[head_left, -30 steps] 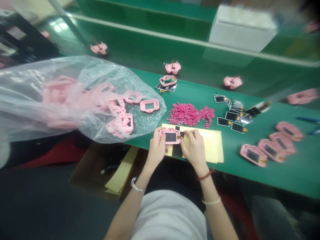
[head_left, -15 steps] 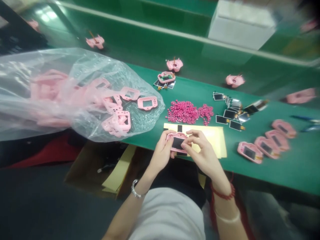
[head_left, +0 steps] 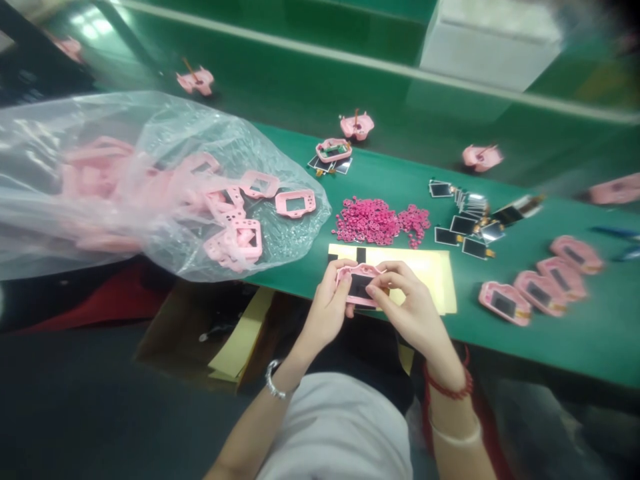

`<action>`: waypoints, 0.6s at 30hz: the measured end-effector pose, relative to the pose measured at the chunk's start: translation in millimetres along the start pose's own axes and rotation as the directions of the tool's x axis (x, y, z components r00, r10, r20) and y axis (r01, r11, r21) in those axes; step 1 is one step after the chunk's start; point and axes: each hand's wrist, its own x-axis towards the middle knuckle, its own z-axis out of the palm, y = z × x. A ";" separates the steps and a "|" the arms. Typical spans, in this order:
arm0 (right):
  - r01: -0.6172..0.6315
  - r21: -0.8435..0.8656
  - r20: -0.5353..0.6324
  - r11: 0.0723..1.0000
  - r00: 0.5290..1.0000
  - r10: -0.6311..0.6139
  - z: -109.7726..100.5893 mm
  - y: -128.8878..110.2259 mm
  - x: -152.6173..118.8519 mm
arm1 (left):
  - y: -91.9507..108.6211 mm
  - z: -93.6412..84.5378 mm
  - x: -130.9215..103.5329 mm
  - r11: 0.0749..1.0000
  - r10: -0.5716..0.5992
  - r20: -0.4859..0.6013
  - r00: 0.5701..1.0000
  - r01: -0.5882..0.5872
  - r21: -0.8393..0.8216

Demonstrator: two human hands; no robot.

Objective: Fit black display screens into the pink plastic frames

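A pink handheld console shell (head_left: 361, 301) with a dark screen (head_left: 360, 286) set in it is held above the bench's front edge. My left hand (head_left: 330, 293) is closed round the shell's left side, its thumb along the inside edge. At the right side, my right hand (head_left: 403, 293) has its fingers bent onto the shell, thumb and index tip at the screen's right end. Yellow sheets (head_left: 430, 280) with black strips lie just beyond and under the hands. Past them sits a heap of small magenta buttons (head_left: 367, 221).
A clear plastic bag (head_left: 165, 127) of pink shells covers the bench's left part. Loose screens (head_left: 475, 248) lie right of the buttons. Several shells with screens (head_left: 505, 303) are lined up at the right, near blue-handled tools (head_left: 627, 253). A white box (head_left: 490, 47) stands at the back.
The view has shifted slightly. Both hands keep their hold on the pink shell, and the right fingers have barely moved at the screen's right end.
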 end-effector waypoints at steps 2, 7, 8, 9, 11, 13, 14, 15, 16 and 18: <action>0.003 -0.008 -0.004 1.000 1.000 -0.003 0.2 0.9 -0.2 | -1.0 0.1 -0.1 1.000 0.001 0.006 1.000 -0.001 0.010; 0.027 -0.047 -0.030 0.999 0.999 -0.028 3.2 1.5 -0.6 | -2.9 0.6 -0.8 1.000 -0.004 0.010 1.000 0.003 0.025; 0.038 -0.057 -0.038 0.998 0.998 -0.040 4.3 1.6 -0.7 | -3.4 0.7 -0.8 1.000 -0.003 0.011 1.000 0.003 0.027; 0.047 -0.067 -0.049 0.997 0.998 -0.050 5.5 1.9 -0.9 | -3.9 0.7 -0.6 1.000 -0.001 0.011 1.000 0.001 0.026; 0.028 -0.056 -0.092 0.998 0.995 -0.033 7.5 3.2 -1.7 | -5.1 0.4 0.3 1.000 0.001 0.007 1.000 -0.001 0.019; -0.043 0.049 -0.154 0.998 0.987 0.050 8.7 5.3 -2.8 | -6.0 0.2 1.4 1.000 -0.008 0.004 1.000 0.008 -0.012; -0.085 0.136 -0.178 0.987 0.978 0.109 9.1 6.4 -3.5 | -6.2 0.4 1.7 0.999 -0.016 0.007 1.000 0.016 -0.038; -0.123 0.230 -0.190 0.965 0.967 0.168 9.6 7.2 -4.2 | -6.3 0.9 1.7 0.998 -0.024 0.013 1.000 0.025 -0.066; -0.153 0.310 -0.181 0.938 0.959 0.216 10.2 7.8 -4.9 | -6.3 1.8 1.3 0.995 -0.031 0.022 0.999 0.033 -0.090; -0.205 0.393 -0.110 0.897 0.958 0.267 12.1 8.3 -6.8 | -5.9 4.4 -0.5 0.994 -0.037 0.042 0.998 0.042 -0.105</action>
